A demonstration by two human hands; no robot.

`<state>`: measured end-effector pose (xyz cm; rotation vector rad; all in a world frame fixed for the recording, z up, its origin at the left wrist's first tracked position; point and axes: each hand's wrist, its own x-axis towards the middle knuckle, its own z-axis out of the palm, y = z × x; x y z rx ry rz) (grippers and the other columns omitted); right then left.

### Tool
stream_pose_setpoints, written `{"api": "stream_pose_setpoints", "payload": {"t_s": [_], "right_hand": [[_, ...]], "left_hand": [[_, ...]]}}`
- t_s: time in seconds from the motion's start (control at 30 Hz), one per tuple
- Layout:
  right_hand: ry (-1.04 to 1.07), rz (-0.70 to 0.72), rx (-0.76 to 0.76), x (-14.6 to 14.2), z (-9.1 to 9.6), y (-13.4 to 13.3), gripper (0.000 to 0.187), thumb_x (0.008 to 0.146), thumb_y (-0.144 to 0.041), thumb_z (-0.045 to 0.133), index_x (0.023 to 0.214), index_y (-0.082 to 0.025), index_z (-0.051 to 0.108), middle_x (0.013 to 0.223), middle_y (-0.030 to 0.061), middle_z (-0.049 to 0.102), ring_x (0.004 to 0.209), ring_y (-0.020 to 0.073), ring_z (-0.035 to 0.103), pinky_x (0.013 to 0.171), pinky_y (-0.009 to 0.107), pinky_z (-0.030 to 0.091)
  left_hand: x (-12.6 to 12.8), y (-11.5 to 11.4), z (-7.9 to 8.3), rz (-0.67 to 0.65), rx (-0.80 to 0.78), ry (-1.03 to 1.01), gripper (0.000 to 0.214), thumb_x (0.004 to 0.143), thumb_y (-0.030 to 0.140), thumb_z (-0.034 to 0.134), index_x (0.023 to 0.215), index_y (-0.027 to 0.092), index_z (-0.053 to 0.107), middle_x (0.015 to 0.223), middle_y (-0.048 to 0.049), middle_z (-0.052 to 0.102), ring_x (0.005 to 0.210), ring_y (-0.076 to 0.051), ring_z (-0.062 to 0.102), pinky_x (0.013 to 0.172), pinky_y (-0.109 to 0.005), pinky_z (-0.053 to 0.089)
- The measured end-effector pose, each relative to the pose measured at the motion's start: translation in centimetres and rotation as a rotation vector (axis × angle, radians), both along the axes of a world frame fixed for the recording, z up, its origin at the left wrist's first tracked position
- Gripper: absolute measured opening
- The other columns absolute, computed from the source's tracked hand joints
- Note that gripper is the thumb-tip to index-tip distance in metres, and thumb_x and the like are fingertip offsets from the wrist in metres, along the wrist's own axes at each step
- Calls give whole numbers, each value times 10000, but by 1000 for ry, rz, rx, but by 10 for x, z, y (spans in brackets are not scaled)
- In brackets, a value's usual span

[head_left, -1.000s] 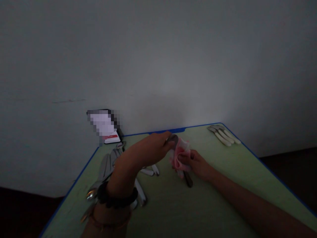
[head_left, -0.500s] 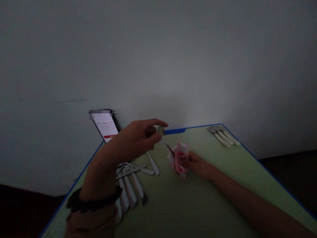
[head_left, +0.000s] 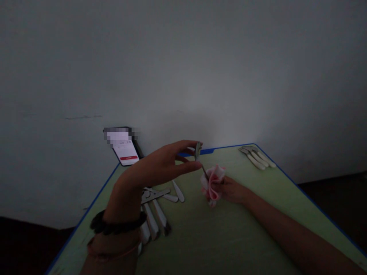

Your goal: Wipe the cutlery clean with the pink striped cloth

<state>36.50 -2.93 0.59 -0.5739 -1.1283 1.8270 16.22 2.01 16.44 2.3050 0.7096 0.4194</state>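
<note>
My left hand [head_left: 160,166] is raised above the green table [head_left: 229,236] and pinches the bowl end of a metal spoon [head_left: 198,152] between thumb and fingertips. The spoon's thin shaft slants down into a pink and white cloth [head_left: 212,183]. My right hand [head_left: 231,190] rests on the table with its fingers closed around that cloth, which wraps the spoon's lower part. A black band sits on my left wrist.
A pile of white-handled cutlery [head_left: 156,208] lies on the table under my left forearm. Several more white-handled pieces [head_left: 258,156] lie in a row at the far right corner. A phone [head_left: 124,149] with a lit screen leans against the wall at the table's far left.
My left hand lifted the spoon's bowl end up off the cloth and shifted slightly right. The spoon now slants more steeply. My right hand kept its hold on the cloth.
</note>
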Motion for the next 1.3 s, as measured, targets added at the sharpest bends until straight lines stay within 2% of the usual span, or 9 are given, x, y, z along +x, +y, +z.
{"api": "stream_pose_setpoints", "payload": {"t_s": [0.1, 0.33, 0.47, 0.67, 0.93, 1.03, 1.13, 1.3], "right_hand": [[0, 26, 24, 0, -1, 1, 259, 721, -344, 683, 832, -113, 643, 732, 41, 640, 626, 88, 593, 593, 195, 458], [-9, 48, 28, 1, -2, 1, 266, 737, -326, 670, 879, -108, 620, 792, 60, 652, 670, 103, 611, 631, 221, 480], [-32, 63, 41, 1, 1, 1, 284, 737, -326, 671, 895, -97, 615, 789, 66, 656, 675, 105, 618, 633, 216, 480], [-7, 16, 12, -1, 3, 0, 272, 717, -317, 690, 876, -104, 631, 806, 65, 664, 686, 111, 625, 651, 224, 484], [-60, -5, -26, -1, 6, -1, 342, 641, -352, 741, 860, -111, 633, 779, 54, 660, 700, 129, 618, 679, 268, 472], [-51, 1, -36, -1, 7, -1, 361, 616, -357, 756, 854, -113, 638, 762, 45, 655, 698, 130, 620, 690, 271, 471], [-51, 16, -14, -1, 8, -2, 321, 647, -350, 736, 833, -106, 643, 751, 48, 656, 689, 123, 619, 690, 264, 467], [-20, -6, -59, -1, 7, -1, 352, 607, -349, 764, 837, -118, 630, 769, 50, 658, 709, 135, 621, 711, 293, 474]], "left_hand": [[1, -2, 4, -20, -32, -30, 436, 820, 382, 559, 1222, 228, 490, 1204, -48, 580, 1020, -169, 590, 894, -303, 459], [2, -1, 5, -52, -33, -78, 458, 785, 332, 619, 1213, 222, 498, 1094, -35, 643, 959, -163, 618, 866, -306, 477], [2, -1, 6, -66, -21, -52, 447, 773, 325, 634, 1193, 223, 521, 1076, -23, 654, 937, -160, 626, 854, -297, 478], [4, -2, 7, -28, 91, -30, 434, 753, 368, 646, 1157, 234, 562, 1108, -19, 640, 913, -158, 623, 826, -274, 483], [14, -6, 0, -93, 56, 108, 445, 736, 387, 653, 1151, 242, 581, 1038, -24, 675, 907, -177, 626, 793, -267, 480], [16, -7, -1, -104, 61, 109, 451, 733, 384, 660, 1152, 238, 581, 1048, -20, 672, 900, -168, 626, 787, -249, 473], [16, -7, 0, -115, 64, 102, 442, 728, 371, 668, 1140, 231, 588, 1044, -16, 671, 905, -162, 622, 782, -241, 473], [15, -7, 1, -109, 97, 63, 442, 718, 370, 674, 1124, 217, 592, 1009, -25, 675, 906, -170, 617, 812, -273, 474]]}}
